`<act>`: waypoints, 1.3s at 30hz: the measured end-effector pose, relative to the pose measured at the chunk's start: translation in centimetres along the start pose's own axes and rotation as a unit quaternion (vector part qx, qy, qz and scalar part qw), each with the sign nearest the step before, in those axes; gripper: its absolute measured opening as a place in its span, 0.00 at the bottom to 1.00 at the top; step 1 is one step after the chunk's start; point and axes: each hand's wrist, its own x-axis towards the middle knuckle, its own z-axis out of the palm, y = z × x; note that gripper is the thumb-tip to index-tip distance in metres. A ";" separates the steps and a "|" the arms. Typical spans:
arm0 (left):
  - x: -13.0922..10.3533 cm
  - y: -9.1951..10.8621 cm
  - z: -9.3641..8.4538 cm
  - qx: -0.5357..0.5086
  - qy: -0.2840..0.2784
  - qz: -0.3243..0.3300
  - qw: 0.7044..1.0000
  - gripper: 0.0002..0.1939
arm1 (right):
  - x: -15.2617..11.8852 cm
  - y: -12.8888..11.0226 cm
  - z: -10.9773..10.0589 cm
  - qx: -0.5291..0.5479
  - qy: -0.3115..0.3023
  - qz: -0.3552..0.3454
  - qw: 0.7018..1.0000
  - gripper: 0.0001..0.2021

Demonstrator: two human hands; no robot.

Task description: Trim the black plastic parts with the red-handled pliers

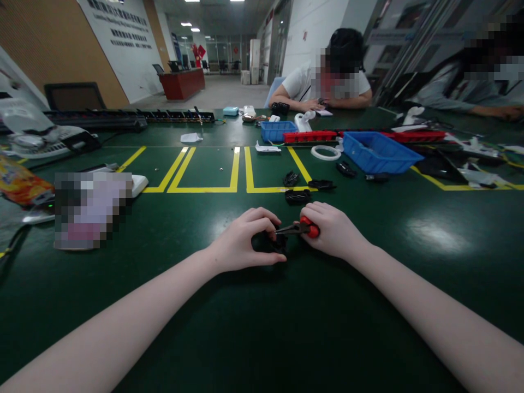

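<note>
My right hand (pixel 333 229) is closed round the red handles of a pair of needle-nose pliers (pixel 291 228), whose jaws point left. Between the thumb and fingers of my left hand (pixel 245 240) is a small black part (pixel 279 244), partly covered by the fingers; its exact kind does not show. The plier tips reach the top of that part, near my left fingertips. Just beyond my hands lie several similar black parts, among them a dark block (pixel 298 196) and a flatter piece (pixel 322 184).
A large blue bin (pixel 380 153) and a smaller blue bin (pixel 278 131) stand farther back, near a white ring (pixel 326 153) and a red strip (pixel 313 137). Yellow tape (pixel 202 190) marks the green table (pixel 184 327). A person (pixel 347 76) sits opposite; another is at right.
</note>
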 end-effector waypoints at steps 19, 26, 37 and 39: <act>0.0 -0.3 0.2 -0.015 0.001 -0.001 1.000 0.16 | 0.0 -0.4 -0.1 -0.060 -0.003 -0.026 0.998 0.02; -0.1 -0.2 0.2 -0.008 0.013 -0.003 1.000 0.15 | 0.1 -0.2 -0.2 -0.056 -0.009 -0.021 0.998 0.03; -0.2 -0.4 0.4 -0.009 0.024 0.005 1.000 0.17 | 0.2 -0.3 -0.1 -0.064 -0.016 -0.019 0.998 0.03; -0.2 -0.5 0.4 -0.007 0.028 0.006 1.000 0.17 | 0.3 -0.4 -0.1 -0.064 -0.017 -0.018 0.998 0.02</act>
